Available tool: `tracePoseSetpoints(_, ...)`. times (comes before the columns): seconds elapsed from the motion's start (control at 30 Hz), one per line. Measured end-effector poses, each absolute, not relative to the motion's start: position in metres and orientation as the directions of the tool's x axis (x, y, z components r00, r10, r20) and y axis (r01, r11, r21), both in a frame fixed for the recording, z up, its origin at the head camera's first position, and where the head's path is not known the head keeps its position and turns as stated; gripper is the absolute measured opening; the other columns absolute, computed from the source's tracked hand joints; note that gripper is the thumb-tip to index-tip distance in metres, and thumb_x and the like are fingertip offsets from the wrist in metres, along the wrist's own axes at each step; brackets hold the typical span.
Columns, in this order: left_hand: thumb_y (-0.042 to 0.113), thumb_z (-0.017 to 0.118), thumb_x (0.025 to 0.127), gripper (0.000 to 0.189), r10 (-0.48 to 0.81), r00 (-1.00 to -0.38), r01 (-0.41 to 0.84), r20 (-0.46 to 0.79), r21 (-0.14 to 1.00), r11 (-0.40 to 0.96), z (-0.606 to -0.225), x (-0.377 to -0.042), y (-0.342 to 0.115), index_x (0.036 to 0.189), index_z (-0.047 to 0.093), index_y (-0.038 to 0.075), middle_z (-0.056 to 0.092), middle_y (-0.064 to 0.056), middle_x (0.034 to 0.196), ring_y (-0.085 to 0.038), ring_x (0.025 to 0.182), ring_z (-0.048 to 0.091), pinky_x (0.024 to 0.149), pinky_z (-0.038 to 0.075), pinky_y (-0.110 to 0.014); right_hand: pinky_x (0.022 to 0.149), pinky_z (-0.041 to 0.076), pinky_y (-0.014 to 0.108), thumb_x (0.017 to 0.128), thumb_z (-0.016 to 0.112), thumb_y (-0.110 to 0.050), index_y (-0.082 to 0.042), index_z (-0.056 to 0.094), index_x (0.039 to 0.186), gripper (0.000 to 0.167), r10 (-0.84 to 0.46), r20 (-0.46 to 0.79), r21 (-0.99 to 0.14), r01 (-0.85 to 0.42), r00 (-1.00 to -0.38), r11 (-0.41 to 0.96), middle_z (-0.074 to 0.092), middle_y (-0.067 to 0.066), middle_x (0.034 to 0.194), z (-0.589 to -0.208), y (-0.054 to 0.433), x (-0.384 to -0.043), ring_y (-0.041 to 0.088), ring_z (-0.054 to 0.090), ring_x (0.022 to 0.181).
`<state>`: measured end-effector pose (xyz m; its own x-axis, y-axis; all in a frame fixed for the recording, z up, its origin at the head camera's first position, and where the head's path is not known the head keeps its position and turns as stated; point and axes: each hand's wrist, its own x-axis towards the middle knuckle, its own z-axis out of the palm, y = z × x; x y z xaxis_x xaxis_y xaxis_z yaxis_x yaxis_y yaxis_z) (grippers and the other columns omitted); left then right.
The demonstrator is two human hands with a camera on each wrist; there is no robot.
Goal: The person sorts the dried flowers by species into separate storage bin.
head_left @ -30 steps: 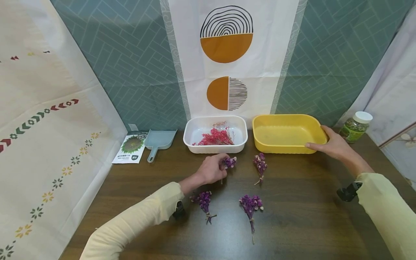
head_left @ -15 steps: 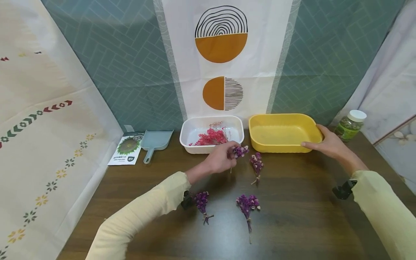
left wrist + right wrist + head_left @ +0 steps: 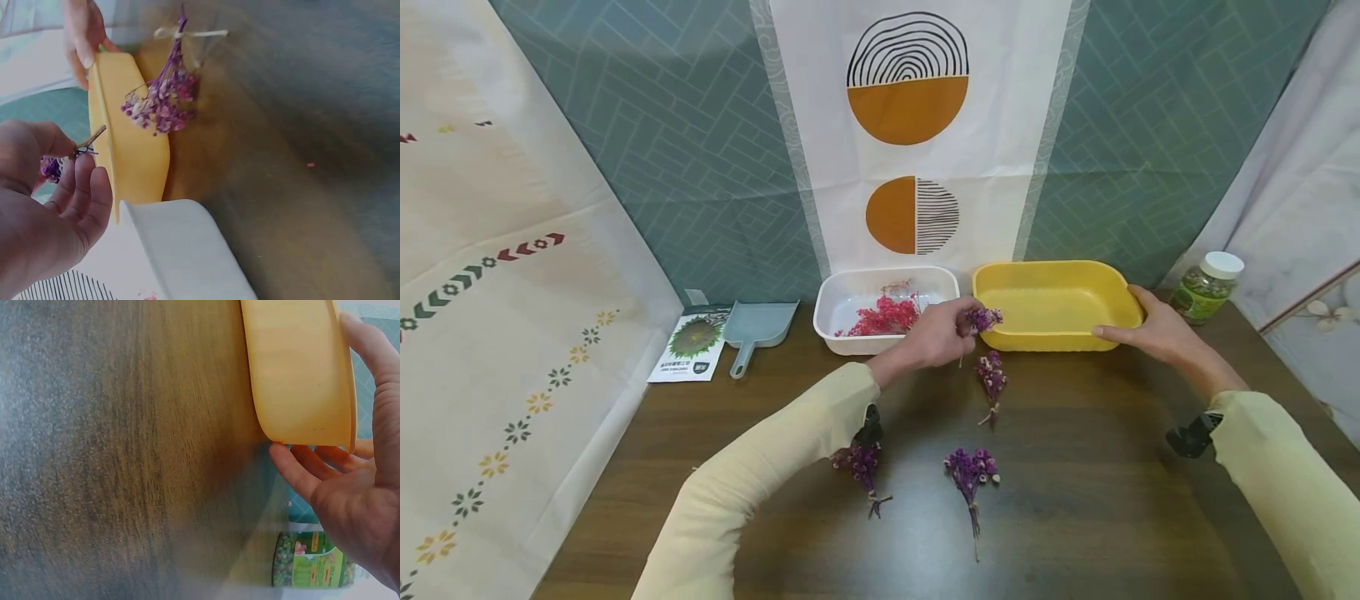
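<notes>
My left hand (image 3: 938, 335) pinches a small bunch of dried purple flowers (image 3: 983, 320) by its stems, at the yellow tub's front left corner. In the left wrist view, the tied stem end (image 3: 87, 145) sticks out between thumb and fingers. My right hand (image 3: 1156, 329) grips the right end of the yellow tub (image 3: 1037, 342), thumb on the front rim and fingers round the end wall. Below the left hand lies a second purple bunch (image 3: 992, 379). Two more bunches lie nearer me, one in the middle (image 3: 972, 475) and one (image 3: 861, 467) partly behind the left wrist.
A white tub (image 3: 865, 345) with red dried flowers (image 3: 887, 317) stands left of the yellow one. Farther left are a grey-blue dustpan (image 3: 758, 325) and a sunflower packet (image 3: 692, 346). A white-lidded jar (image 3: 1206, 290) stands behind my right hand.
My left hand has carried its purple bunch rightward, from in front of the white tub to the yellow tub's front left corner. The right hand keeps its grip on the yellow tub.
</notes>
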<state>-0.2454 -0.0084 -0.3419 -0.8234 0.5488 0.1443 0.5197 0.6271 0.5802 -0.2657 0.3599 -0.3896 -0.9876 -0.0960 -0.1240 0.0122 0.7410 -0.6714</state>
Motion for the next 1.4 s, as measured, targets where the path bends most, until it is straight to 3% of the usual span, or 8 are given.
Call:
tracePoseSetpoints(0.57,0.001,0.064,0.09,0.046,0.573,-0.816,0.511,0.074,0.558,0.654,-0.335,-0.291,0.046,0.135,0.06,0.01,0.065,-0.003,0.088,-0.014,0.072,0.059,0.061,0.047,-0.021,0.103,0.025,0.073,0.086,0.073,-0.056,0.003,-0.001,0.157,0.118,-0.075,-0.143,-0.683,0.044,-0.987,0.729,0.023,0.037,0.15,-0.39,0.367,-0.262,0.052,0.033,0.126)
tracePoseSetpoints(0.83,0.0,0.065,0.087,0.047,0.541,-0.834,0.514,0.109,0.511,0.689,-0.333,-0.303,0.061,0.133,0.062,0.011,0.065,-0.003,0.097,-0.014,0.08,0.058,0.064,0.045,-0.021,0.104,0.027,0.071,0.086,0.073,-0.055,0.003,0.0,0.157,0.117,-0.082,-0.13,-0.678,0.028,-0.988,0.735,0.025,0.037,0.15,-0.39,0.363,-0.266,0.05,0.035,0.125)
tracePoseSetpoints(1.4,0.002,0.063,0.089,0.051,0.49,-0.871,0.452,0.041,0.459,0.765,-0.344,-0.319,0.083,0.137,0.06,0.017,0.064,-0.001,0.107,-0.014,0.085,0.056,0.068,0.046,-0.021,0.106,0.028,0.068,0.086,0.073,-0.055,0.004,0.001,0.157,0.117,-0.073,-0.147,-0.675,0.046,-0.986,0.736,0.026,0.036,0.15,-0.387,0.359,-0.268,0.049,0.037,0.125)
